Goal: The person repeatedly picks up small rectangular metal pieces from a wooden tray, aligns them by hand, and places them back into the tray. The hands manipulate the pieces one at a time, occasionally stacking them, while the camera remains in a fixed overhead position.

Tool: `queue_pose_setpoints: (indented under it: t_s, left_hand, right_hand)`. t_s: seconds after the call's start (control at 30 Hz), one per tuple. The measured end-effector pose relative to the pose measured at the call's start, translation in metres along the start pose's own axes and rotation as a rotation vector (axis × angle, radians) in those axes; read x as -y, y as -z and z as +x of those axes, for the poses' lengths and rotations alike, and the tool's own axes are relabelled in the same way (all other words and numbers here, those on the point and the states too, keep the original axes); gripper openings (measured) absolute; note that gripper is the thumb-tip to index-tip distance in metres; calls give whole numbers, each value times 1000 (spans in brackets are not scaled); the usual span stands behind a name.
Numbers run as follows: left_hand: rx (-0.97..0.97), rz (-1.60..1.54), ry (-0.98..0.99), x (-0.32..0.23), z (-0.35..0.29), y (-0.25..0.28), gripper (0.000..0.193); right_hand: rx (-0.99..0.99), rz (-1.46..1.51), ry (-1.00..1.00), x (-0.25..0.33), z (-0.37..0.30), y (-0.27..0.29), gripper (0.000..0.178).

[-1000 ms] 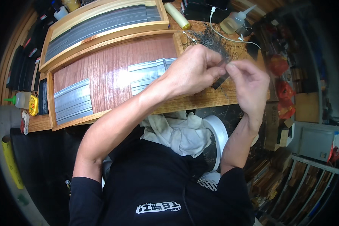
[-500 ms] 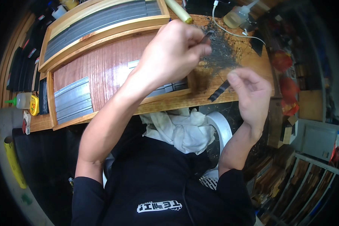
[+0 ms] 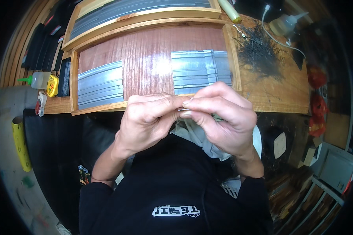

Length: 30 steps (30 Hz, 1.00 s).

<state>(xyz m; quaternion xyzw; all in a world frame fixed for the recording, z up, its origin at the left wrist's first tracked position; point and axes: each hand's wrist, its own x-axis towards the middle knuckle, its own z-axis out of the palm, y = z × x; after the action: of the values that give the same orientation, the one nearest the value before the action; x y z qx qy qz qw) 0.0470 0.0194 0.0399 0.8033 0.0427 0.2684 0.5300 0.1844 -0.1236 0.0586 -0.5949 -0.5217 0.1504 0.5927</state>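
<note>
My left hand (image 3: 147, 121) and my right hand (image 3: 227, 119) meet just in front of the bench's near edge. Both pinch a thin strip (image 3: 182, 109), of which only a narrow bright edge shows between the fingertips. Beyond them lies a shallow wooden tray (image 3: 235, 58) with a reddish-brown base. Flat grey metal-looking strips (image 3: 100, 85) lie in rows at its left end, and more strips (image 3: 189, 72) lie toward its right end, partly hidden by my right hand.
Dark thin shavings (image 3: 259, 51) are heaped on the bench (image 3: 274, 92) at right. Behind the tray stands another wooden tray (image 3: 145, 20) of grey strips. A squeeze bottle (image 3: 283, 25) and white cable (image 3: 276, 36) lie far right; a yellow tape measure (image 3: 52, 86) sits left. White cloth (image 3: 200, 141) is below my hands.
My left hand has come back from above the shavings, and my right hand, holding a dark strip earlier, has moved left to meet it. The view has shifted, too.
</note>
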Motion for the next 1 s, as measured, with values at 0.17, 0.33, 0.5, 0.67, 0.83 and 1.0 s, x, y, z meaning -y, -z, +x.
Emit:
queue_pose_setpoints:
  t_s: [0.17, 0.33, 0.5, 0.67, 0.83, 1.0]
  left_hand:
    - [0, 23, 27, 4, -7, -1, 28]
    - [1, 57, -41, 1, -15, -4, 26]
    - [-25, -25, 42, 15, -21, -12, 25]
    - [106, -107, 197, 1, -20, -5, 18]
    - [312, -705, 846, -1, -57, -3, 17]
    - [205, -869, 1061, 41, -61, -6, 18]
  right_hand:
    - [58, -53, 27, -12, 2, -3, 31]
    - [61, -84, 75, -1, -6, -5, 29]
    - [57, -78, 41, -13, -3, -7, 24]
    - [28, -81, -38, -3, -10, -9, 19]
    - [43, 441, -614, -16, -69, -30, 15]
    - [-29, 815, -951, -55, -81, -49, 17]
